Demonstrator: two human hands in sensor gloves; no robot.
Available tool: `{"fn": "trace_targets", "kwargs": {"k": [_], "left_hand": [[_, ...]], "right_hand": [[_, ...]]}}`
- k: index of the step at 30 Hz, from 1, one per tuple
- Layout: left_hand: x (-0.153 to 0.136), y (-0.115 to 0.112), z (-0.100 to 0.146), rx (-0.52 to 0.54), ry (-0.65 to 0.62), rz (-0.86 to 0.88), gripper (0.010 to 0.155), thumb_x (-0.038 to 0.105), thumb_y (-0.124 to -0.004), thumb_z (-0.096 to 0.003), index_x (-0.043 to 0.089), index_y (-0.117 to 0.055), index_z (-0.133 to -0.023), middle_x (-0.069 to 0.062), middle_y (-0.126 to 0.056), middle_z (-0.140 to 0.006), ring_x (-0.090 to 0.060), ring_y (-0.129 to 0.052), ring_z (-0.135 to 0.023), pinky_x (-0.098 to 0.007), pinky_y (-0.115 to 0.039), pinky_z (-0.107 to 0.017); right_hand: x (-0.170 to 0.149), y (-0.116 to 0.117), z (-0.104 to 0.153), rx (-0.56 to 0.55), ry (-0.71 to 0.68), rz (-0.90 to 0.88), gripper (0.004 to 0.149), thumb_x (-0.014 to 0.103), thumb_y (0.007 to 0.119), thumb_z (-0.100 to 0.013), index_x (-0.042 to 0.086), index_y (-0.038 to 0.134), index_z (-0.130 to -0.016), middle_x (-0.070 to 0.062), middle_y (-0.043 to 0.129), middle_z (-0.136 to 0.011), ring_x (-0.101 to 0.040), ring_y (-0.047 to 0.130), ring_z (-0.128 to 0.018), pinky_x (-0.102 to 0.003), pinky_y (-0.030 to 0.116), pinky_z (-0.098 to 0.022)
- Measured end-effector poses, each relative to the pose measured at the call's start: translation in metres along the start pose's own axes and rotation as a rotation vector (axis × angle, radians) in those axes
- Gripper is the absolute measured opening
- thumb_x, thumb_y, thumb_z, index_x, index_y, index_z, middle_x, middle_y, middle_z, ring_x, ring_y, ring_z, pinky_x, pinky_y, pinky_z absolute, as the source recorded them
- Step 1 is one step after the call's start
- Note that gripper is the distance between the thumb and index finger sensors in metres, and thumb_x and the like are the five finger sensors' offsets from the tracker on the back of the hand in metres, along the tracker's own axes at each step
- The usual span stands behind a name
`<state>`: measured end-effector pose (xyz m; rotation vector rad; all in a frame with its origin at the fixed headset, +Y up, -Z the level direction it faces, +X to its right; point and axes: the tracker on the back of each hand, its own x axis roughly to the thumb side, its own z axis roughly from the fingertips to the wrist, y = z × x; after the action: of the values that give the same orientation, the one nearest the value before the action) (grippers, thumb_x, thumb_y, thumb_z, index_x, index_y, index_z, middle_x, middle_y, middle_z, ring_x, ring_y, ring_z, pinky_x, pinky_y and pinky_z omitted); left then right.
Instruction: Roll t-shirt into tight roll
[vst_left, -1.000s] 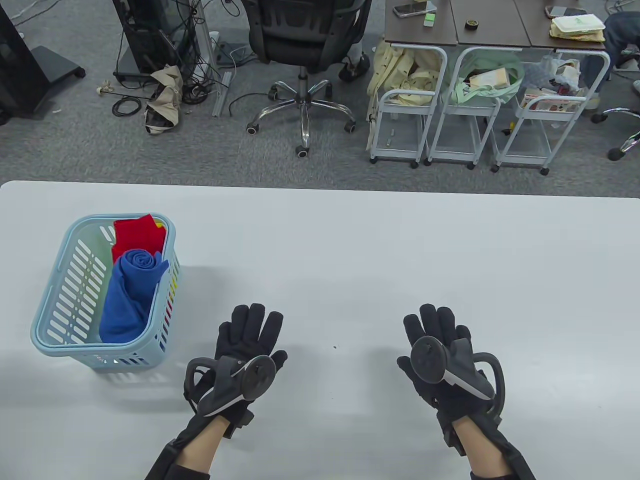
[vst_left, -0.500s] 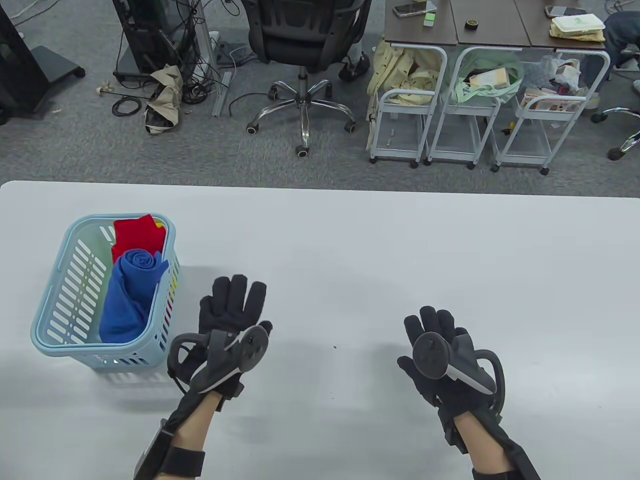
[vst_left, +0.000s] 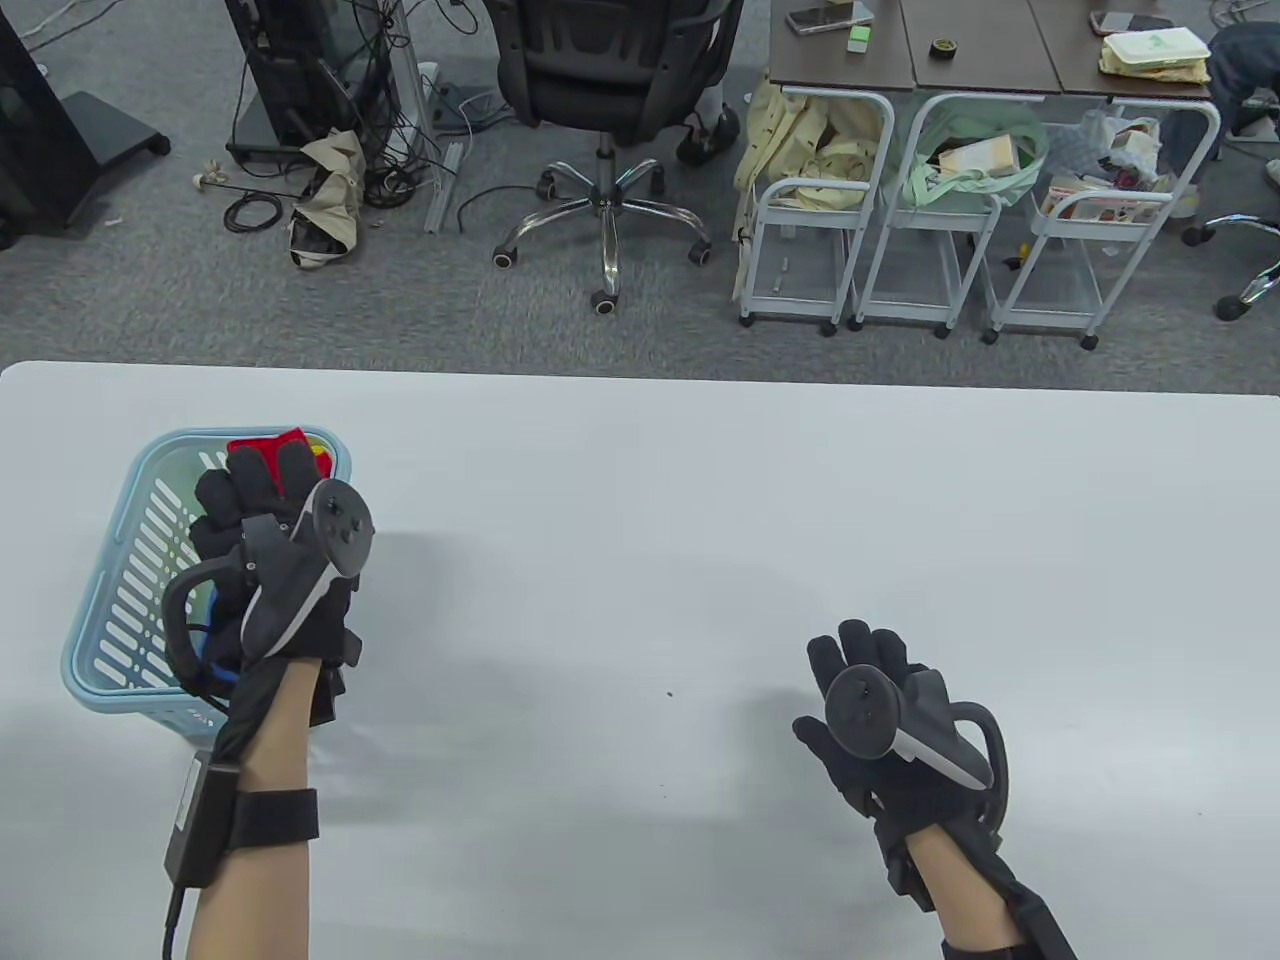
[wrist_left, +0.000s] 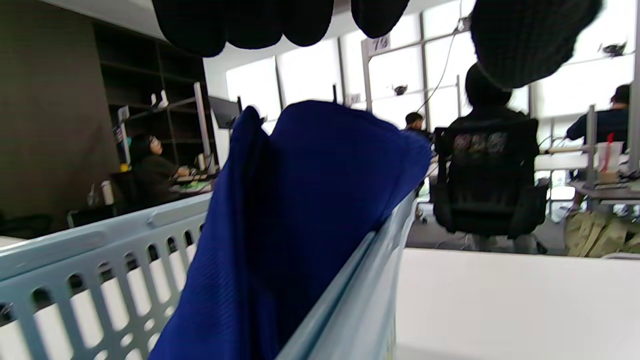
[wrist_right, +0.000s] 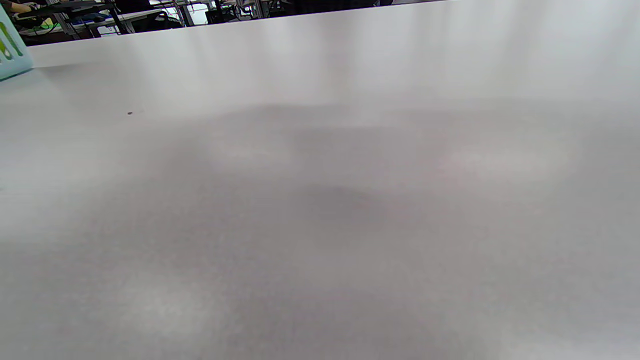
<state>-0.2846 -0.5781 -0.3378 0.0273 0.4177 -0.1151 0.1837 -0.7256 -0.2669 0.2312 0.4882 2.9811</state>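
Fingers (wrist_left: 240, 22) of the left hand (vst_left: 262, 560) hang just above the blue t-shirt (wrist_left: 300, 220), spread and not yet closed on it, as the left wrist view shows. That shirt stands in the pale blue basket (vst_left: 110, 610) at the left of the table view, mostly hidden under the hand, with red cloth (vst_left: 265, 445) behind it. My guess is a reach to lift it out for rolling. At lower right, the right hand (vst_left: 880, 700) lies relaxed and empty over the white table (vst_left: 700, 520), probably waiting where the shirt gets spread.
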Motion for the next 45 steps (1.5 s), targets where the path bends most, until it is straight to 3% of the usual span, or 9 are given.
{"fn": "trace_targets", "kwargs": {"k": [6,11,15,22,31,34,39,42,45], "left_hand": [[-0.009,-0.017,-0.014,-0.111,0.128,-0.07,0.099,0.072,-0.065,-0.0478,0.018,-0.024,-0.12,-0.021,-0.041,-0.125,-0.042,-0.061,-0.107,-0.051,-0.067,-0.073],[-0.012,-0.03,-0.022,-0.173,0.149,-0.07,0.09,0.066,-0.066,-0.0513,0.025,-0.025,-0.12,-0.013,-0.058,-0.12,-0.032,-0.081,-0.095,-0.043,-0.076,-0.066],[-0.012,-0.03,-0.024,-0.143,0.139,-0.084,0.076,0.063,-0.067,-0.0517,0.034,-0.039,-0.116,-0.007,-0.07,-0.11,-0.026,-0.087,-0.086,-0.041,-0.078,-0.064],[-0.011,-0.022,-0.019,-0.028,0.134,-0.08,0.063,0.061,-0.074,-0.0472,0.031,-0.062,-0.101,0.001,-0.087,-0.091,-0.018,-0.097,-0.068,-0.036,-0.085,-0.054],[0.009,0.045,0.031,0.313,0.033,-0.024,0.062,0.062,-0.075,-0.0458,0.031,-0.065,-0.099,0.003,-0.089,-0.087,-0.018,-0.098,-0.065,-0.035,-0.085,-0.053],[0.023,0.077,0.061,0.442,-0.035,-0.002,0.062,0.062,-0.076,-0.0459,0.031,-0.065,-0.099,0.003,-0.089,-0.088,-0.018,-0.098,-0.066,-0.036,-0.085,-0.053],[0.049,0.107,0.112,0.641,-0.138,-0.025,0.062,0.063,-0.075,-0.0464,0.031,-0.065,-0.099,0.003,-0.089,-0.087,-0.017,-0.098,-0.065,-0.035,-0.085,-0.053],[0.062,0.116,0.143,0.673,-0.277,0.106,0.062,0.063,-0.073,-0.0468,0.031,-0.065,-0.1,0.004,-0.089,-0.088,-0.016,-0.098,-0.065,-0.034,-0.085,-0.052],[0.071,0.109,0.155,0.538,-0.456,0.36,0.063,0.063,-0.073,-0.0471,0.03,-0.065,-0.1,0.003,-0.089,-0.087,-0.017,-0.099,-0.065,-0.034,-0.086,-0.052]], "right_hand": [[-0.001,-0.003,0.003,-0.008,-0.006,-0.017,0.076,0.054,0.053,-0.06,0.021,0.012,-0.116,-0.014,0.004,-0.12,-0.044,0.006,-0.11,-0.062,0.024,-0.075],[0.0,-0.002,0.003,0.014,-0.016,-0.021,0.076,0.054,0.053,-0.06,0.021,0.013,-0.116,-0.014,0.007,-0.12,-0.045,0.008,-0.11,-0.062,0.026,-0.075],[0.0,-0.001,0.002,0.018,-0.013,-0.026,0.076,0.054,0.053,-0.06,0.021,0.014,-0.116,-0.015,0.008,-0.12,-0.045,0.009,-0.11,-0.062,0.027,-0.075],[-0.001,-0.003,0.003,0.013,-0.014,-0.034,0.076,0.054,0.053,-0.06,0.021,0.013,-0.116,-0.015,0.008,-0.12,-0.045,0.01,-0.11,-0.062,0.027,-0.075],[-0.001,-0.002,0.003,0.015,-0.021,-0.04,0.076,0.054,0.052,-0.06,0.021,0.013,-0.116,-0.015,0.008,-0.12,-0.045,0.009,-0.11,-0.061,0.028,-0.075],[-0.001,-0.003,0.003,0.007,-0.022,-0.044,0.076,0.054,0.052,-0.06,0.021,0.013,-0.116,-0.015,0.008,-0.12,-0.045,0.009,-0.11,-0.061,0.028,-0.075],[-0.003,-0.004,0.004,0.004,-0.021,-0.052,0.076,0.054,0.052,-0.06,0.02,0.013,-0.116,-0.015,0.008,-0.12,-0.045,0.009,-0.11,-0.061,0.028,-0.075],[-0.004,-0.005,0.004,0.004,-0.021,-0.059,0.076,0.054,0.052,-0.06,0.021,0.013,-0.116,-0.015,0.008,-0.12,-0.045,0.009,-0.11,-0.061,0.028,-0.075],[-0.005,-0.005,0.004,0.002,-0.02,-0.063,0.076,0.054,0.052,-0.06,0.02,0.013,-0.116,-0.015,0.007,-0.12,-0.045,0.01,-0.11,-0.061,0.028,-0.075]]}}
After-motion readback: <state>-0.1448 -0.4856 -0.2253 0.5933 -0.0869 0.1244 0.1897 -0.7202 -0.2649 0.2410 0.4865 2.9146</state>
